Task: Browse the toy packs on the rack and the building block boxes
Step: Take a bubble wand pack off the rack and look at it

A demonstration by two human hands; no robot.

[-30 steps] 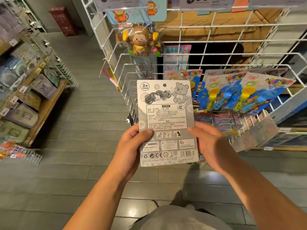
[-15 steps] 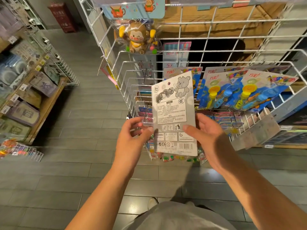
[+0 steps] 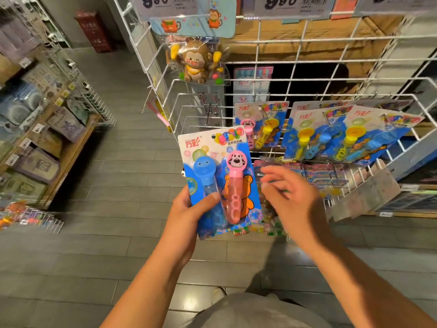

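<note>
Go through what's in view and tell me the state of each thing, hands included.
Bubble wand pack: front side up, held at its lower left edge.
Left hand: grip shut on the pack, thumb across the front.
Right hand: open, off the pack, blurred.
Monkey toy pack: hanging on the wire rack.
Yellow and blue wand packs: hanging on hooks, overlapping.

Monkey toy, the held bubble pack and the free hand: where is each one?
monkey toy point(image 3: 197, 61), head view, on its face.
bubble pack point(image 3: 233, 185), head view, on the pink wand's tube.
left hand point(image 3: 186, 210), head view, on the back of the hand holding the pack.
right hand point(image 3: 296, 202), head view, on its back.
</note>
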